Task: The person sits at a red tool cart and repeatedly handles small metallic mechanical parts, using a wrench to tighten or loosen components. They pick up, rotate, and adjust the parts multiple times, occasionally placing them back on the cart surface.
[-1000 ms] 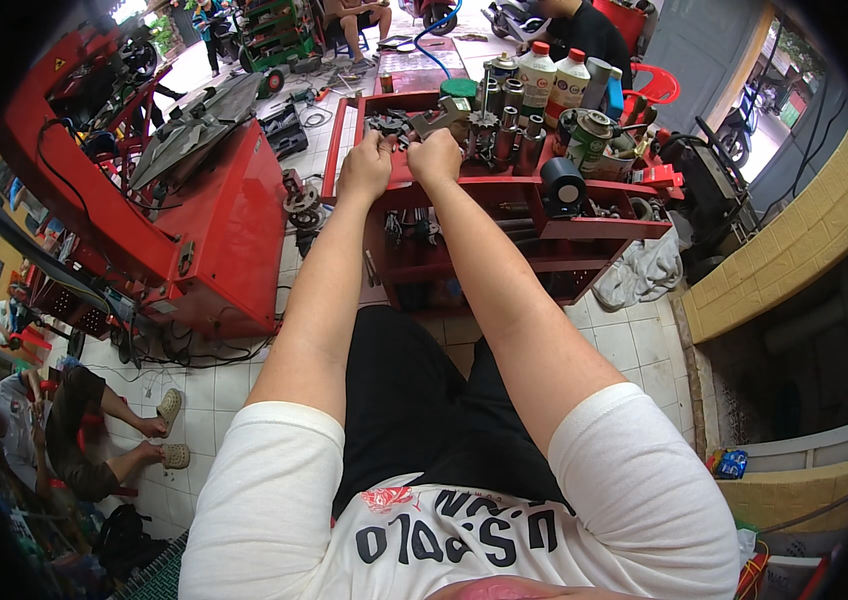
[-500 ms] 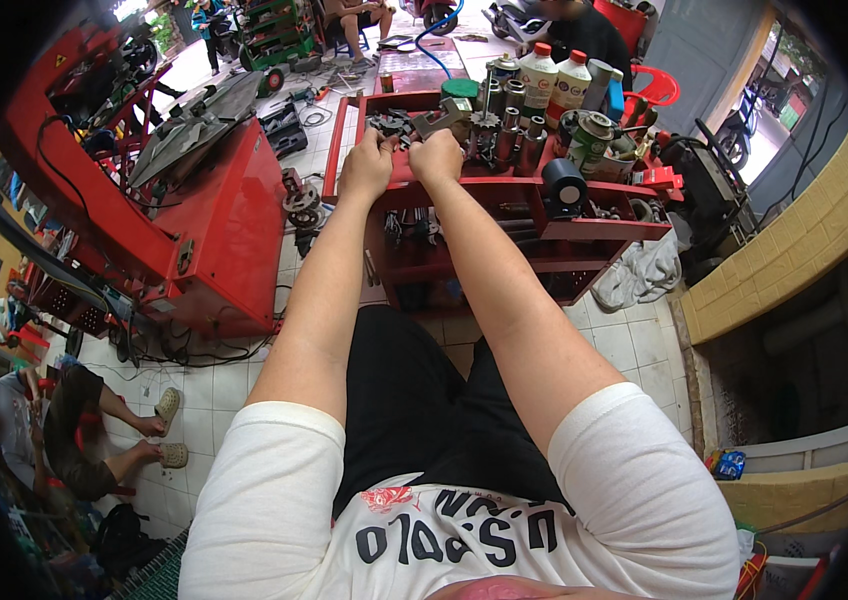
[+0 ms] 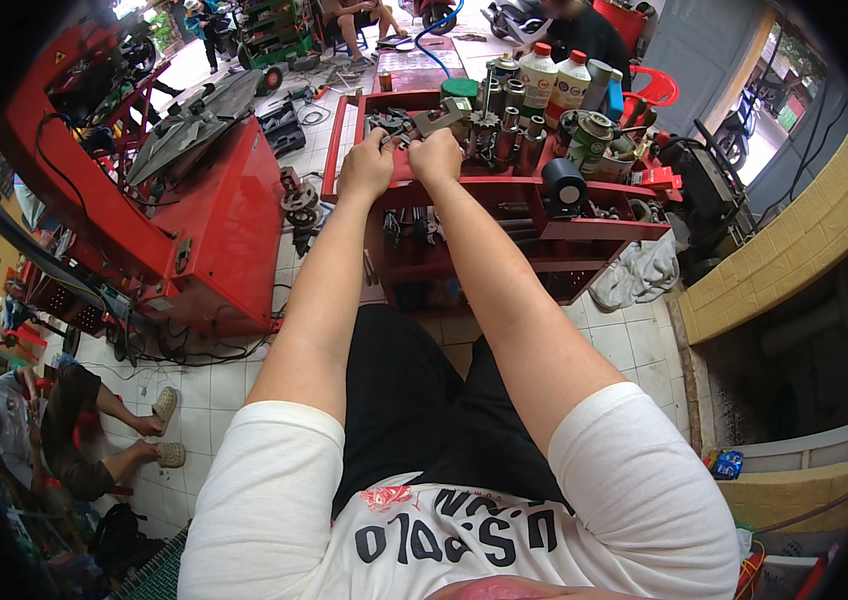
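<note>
Both arms stretch forward over the top tray of a red tool cart (image 3: pixel 344 150). My right hand (image 3: pixel 436 158) is closed in a fist, with a grey metal C-shaped tool (image 3: pixel 439 121) rising from its far side; the gripped part is hidden by the fingers. Just left of it, my left hand (image 3: pixel 366 168) is closed in a pinch, and whatever lies between its fingertips is too small to name. Loose metal tools (image 3: pixel 394 122) lie in the tray beyond the left hand. To the right of my right hand stand several metal sockets (image 3: pixel 508 135).
White bottles with red caps (image 3: pixel 538 78), a spray can (image 3: pixel 589 140) and a black cylinder (image 3: pixel 565 186) crowd the cart's right side. A red machine (image 3: pixel 214 230) stands at left. A seated person (image 3: pixel 74 430) is at lower left; a grey rag (image 3: pixel 636 275) lies by the cart.
My hands stay in nearly the same place, still closed. The grey metal tool has tilted slightly. Behind the cart, the person in dark clothes has shifted an arm to the left.
</note>
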Available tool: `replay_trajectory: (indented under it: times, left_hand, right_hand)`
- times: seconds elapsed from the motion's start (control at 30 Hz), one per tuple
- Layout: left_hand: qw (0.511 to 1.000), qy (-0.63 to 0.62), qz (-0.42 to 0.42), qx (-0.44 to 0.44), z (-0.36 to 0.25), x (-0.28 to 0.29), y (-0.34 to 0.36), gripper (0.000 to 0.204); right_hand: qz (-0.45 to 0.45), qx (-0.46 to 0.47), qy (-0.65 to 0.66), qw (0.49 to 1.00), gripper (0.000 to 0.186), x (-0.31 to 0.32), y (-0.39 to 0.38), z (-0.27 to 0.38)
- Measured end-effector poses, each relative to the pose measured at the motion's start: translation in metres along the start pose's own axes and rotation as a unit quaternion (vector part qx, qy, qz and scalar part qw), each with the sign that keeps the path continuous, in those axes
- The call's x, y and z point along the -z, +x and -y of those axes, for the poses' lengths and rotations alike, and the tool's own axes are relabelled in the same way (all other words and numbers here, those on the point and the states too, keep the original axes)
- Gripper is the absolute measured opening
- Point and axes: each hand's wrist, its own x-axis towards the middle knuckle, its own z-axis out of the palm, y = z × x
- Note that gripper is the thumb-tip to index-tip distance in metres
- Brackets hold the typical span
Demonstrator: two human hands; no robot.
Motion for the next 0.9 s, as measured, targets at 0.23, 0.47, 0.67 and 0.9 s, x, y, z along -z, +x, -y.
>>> replay_trajectory:
  times: [0.23,0.47,0.67,0.9]
  left_hand:
    - [0.998,0.034,0.035,0.03,0.004,-0.002,0.007,0.049]
    - [1.0,-0.021,-0.004,-0.002,0.004,-0.002,0.004,0.044]
    - [1.0,0.007,-0.01,0.006,0.003,-0.004,0.004,0.042]
    - [0.999,0.035,0.005,0.031,0.011,-0.003,0.012,0.053]
  right_hand:
    - [0.003,0.0,-0.005,1.0,0.045,-0.002,0.004,-0.006]
    - [0.007,-0.021,-0.017,1.0,0.048,0.005,-0.003,0.004]
    - [0.012,-0.04,-0.053,0.998,0.048,0.008,-0.005,0.006]
    - [0.013,-0.026,-0.08,0.996,0.047,0.007,-0.007,0.009]
